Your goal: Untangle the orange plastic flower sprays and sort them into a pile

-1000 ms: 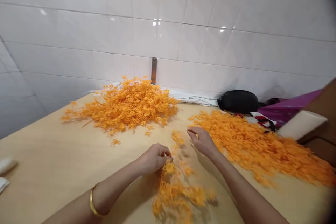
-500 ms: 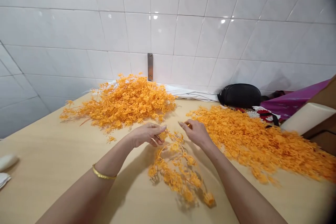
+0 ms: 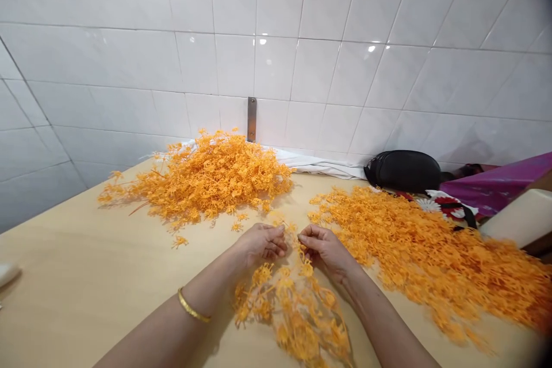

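A sprig of orange artificial flowers (image 3: 297,322) hangs toward me between my forearms, its lower part blurred. My right hand (image 3: 325,250) pinches the sprig's upper end between thumb and fingertips. Just left of it, my left hand (image 3: 263,241) is closed, fingers curled and thumb on top, by the sprig's top end. Orange bits show blurred beyond the left fingertips, and what exactly these fingers grip is partly hidden. A gold bangle (image 3: 192,306) circles my left wrist.
One heap of orange artificial flowers (image 3: 224,175) lies at the back left; a longer heap (image 3: 414,247) spreads along the right. Behind it are a black case (image 3: 403,170), purple cloth (image 3: 487,188) and a cream-coloured object (image 3: 520,218). White cloth (image 3: 319,165) runs along the tiled wall.
My right hand has come closer to the left and now pinches the sprig's top. The left fingers have curled in more. The sprig sits lower in view, and the whole view has shifted slightly.
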Motion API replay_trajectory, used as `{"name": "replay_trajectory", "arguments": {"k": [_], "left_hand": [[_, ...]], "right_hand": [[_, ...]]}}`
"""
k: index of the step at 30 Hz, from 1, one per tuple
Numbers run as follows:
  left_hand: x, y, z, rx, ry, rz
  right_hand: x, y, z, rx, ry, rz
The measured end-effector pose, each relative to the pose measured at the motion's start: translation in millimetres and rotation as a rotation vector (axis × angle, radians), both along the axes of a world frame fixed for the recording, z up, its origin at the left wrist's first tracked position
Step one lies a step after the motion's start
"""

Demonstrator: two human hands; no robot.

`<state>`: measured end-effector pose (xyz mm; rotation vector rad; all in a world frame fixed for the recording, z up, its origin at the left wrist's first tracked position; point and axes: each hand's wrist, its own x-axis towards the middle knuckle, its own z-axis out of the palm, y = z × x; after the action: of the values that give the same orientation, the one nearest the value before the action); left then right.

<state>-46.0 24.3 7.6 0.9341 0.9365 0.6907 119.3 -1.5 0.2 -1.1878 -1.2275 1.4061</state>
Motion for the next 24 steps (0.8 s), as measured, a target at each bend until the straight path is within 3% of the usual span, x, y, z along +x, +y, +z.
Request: {"name": "replay_trajectory", "arguments": {"k": [5, 11, 15, 18, 21, 24], "left_hand": [[13.0, 0.7, -4.8, -0.029, -0.285, 0.200], [14.0, -8.5, -3.0, -0.033, -0.378, 0.205], [11.1, -10.1, -0.4, -0.025, -0.326, 0.201], [5.8, -10.3, 1.6, 0.000, -0.273, 0.130], [3.4, -12.7, 2.5, -0.028, -0.233, 0.041], [6.7, -18.2, 2.2, -0.055, -0.161, -0.038]], "right_hand": [[-10.7, -5.3, -4.2, 0.057, -0.054, 0.176], [-18.2, -11.4, 0.4, 0.157, -0.199, 0.224], [-12.5, -10.3, 3.9, 0.092, -0.132, 0.250], [-6.2, -5.1, 3.8, 0.009, -0.030, 0.143], [-2.5, 0.2, 2.6, 0.022, 0.073, -0.025], [-3.7, 1.3, 2.8, 0.041, 0.154, -0.081]]}}
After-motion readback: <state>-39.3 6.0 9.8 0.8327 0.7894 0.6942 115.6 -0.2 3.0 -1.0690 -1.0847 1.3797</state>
